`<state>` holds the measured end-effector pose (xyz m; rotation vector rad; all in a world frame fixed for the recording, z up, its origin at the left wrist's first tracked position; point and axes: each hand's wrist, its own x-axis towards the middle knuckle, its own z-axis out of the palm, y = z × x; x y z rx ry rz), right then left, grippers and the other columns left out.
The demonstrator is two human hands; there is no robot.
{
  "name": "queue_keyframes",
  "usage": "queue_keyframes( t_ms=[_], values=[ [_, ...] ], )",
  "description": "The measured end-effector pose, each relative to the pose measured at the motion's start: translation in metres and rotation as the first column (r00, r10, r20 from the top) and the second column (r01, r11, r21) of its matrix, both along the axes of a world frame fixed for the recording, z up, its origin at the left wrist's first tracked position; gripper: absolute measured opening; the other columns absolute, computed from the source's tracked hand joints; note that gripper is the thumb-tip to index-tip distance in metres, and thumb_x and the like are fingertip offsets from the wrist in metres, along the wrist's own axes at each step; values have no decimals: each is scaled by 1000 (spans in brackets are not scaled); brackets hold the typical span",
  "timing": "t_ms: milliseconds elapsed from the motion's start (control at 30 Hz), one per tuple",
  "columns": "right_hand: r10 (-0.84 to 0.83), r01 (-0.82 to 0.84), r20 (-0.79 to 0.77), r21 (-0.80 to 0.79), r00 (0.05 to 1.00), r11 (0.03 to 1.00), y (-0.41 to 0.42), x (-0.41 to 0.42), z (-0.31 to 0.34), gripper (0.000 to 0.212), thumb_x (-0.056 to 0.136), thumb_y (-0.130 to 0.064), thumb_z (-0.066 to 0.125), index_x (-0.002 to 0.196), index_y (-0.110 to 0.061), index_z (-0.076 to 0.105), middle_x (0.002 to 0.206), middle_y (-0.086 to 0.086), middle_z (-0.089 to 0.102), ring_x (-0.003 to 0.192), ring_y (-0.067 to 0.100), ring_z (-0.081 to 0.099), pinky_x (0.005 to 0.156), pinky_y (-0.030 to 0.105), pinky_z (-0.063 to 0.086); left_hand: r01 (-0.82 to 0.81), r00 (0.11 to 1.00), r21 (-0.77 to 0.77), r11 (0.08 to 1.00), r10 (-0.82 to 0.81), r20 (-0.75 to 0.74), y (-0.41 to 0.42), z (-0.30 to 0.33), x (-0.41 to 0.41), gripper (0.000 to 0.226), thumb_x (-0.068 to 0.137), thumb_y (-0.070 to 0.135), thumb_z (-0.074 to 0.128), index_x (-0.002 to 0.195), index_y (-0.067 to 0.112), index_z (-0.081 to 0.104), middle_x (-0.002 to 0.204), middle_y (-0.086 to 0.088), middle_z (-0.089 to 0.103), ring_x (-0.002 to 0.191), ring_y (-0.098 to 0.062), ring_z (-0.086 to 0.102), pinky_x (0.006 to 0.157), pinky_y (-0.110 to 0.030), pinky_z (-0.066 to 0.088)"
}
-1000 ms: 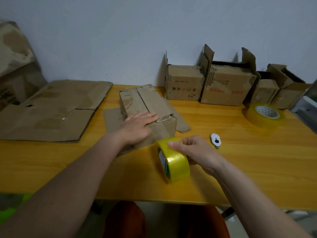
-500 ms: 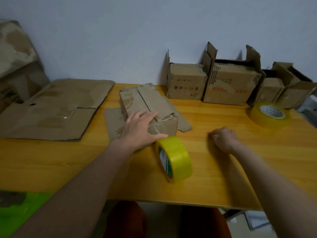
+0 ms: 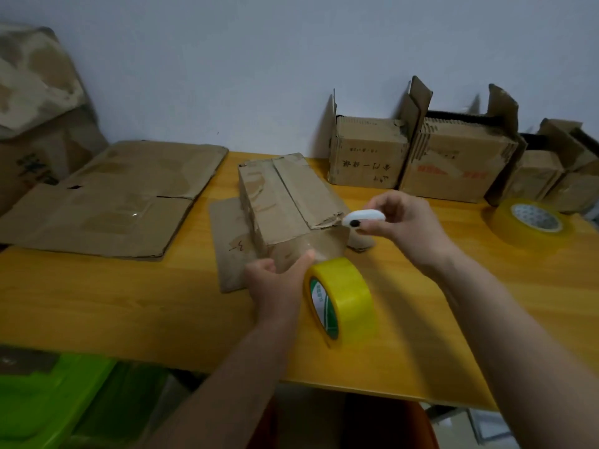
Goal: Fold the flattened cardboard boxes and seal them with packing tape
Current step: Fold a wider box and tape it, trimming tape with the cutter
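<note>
- The right hand (image 3: 408,222) is raised just above the table, its fingers (image 3: 372,226) pinching a small white cutter (image 3: 364,218) with a black button, held at the near right corner of the folded box (image 3: 288,205)
- The left hand (image 3: 275,283) sits at the near end of that box, fingers loosely curled, thumb (image 3: 304,259) stretched toward the clear tape strip (image 3: 316,249) on the box's front face; whether it actually pinches the strip I cannot tell
- The yellow tape roll (image 3: 340,299) stands on edge just right of the left hand, touching the wrist side, near the table's front edge
- The folded box lies mid-table on a flat cardboard piece (image 3: 230,254), top flaps closed
- A large flattened box (image 3: 123,199) lies at the left of the yellow table (image 3: 129,303)
- 4 assembled boxes (image 3: 366,150) with open flaps line the wall at the back right
- A second, clear tape roll (image 3: 531,222) lies flat at the far right
- A green bin (image 3: 48,400) sits below the table's front left
</note>
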<state>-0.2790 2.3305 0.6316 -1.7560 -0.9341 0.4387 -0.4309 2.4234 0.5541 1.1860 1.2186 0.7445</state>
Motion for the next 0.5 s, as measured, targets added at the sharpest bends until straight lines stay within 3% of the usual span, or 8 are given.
queue_keyframes(
  t_ms=[67, 133, 233, 367, 500],
  values=[
    [62, -62, 71, -9, 996, 998, 12, -12, -4, 19, 79, 2, 72, 85, -14, 64, 92, 13, 68, 85, 26, 63, 80, 37, 52, 178, 980, -333, 926, -137, 141, 7, 0, 8, 48, 79, 37, 76, 114, 9, 60, 103, -5, 65, 81, -13, 62, 57, -24, 44],
    [100, -96, 157, -32, 982, 995, 20, -18, -9, 19, 79, 1, 72, 85, -17, 67, 89, 6, 70, 81, 17, 65, 73, 31, 53, 276, 953, -439, 855, -185, 240, 15, 0, 14, 30, 87, 27, 69, 109, 8, 63, 97, -9, 68, 82, -18, 65, 61, -27, 49],
    [145, -127, 229, -92, 963, 988, 28, -20, -15, 16, 81, 2, 70, 87, -12, 70, 84, 5, 69, 65, 2, 62, 58, 24, 50, 274, 953, -461, 844, -173, 248, 19, -7, 21, 18, 89, 20, 66, 100, 7, 60, 95, -12, 66, 83, -22, 63, 68, -30, 52],
    [203, -134, 380, -200, 902, 971, 34, -21, -24, 19, 79, -2, 72, 86, -20, 71, 88, -3, 67, 83, 14, 61, 75, 35, 53, 281, 951, -452, 847, -182, 250, 22, -11, 24, 13, 88, 15, 64, 96, 5, 63, 95, -13, 67, 82, -22, 64, 73, -31, 52],
    [242, -76, 568, -299, 786, 951, 26, -4, -28, 16, 79, -4, 73, 88, -16, 71, 91, -2, 65, 87, 19, 59, 76, 38, 50, 306, 943, -422, 853, -211, 257, 25, -14, 20, 9, 90, 15, 63, 92, 6, 64, 99, -15, 68, 87, -22, 66, 79, -32, 53]
  ],
)
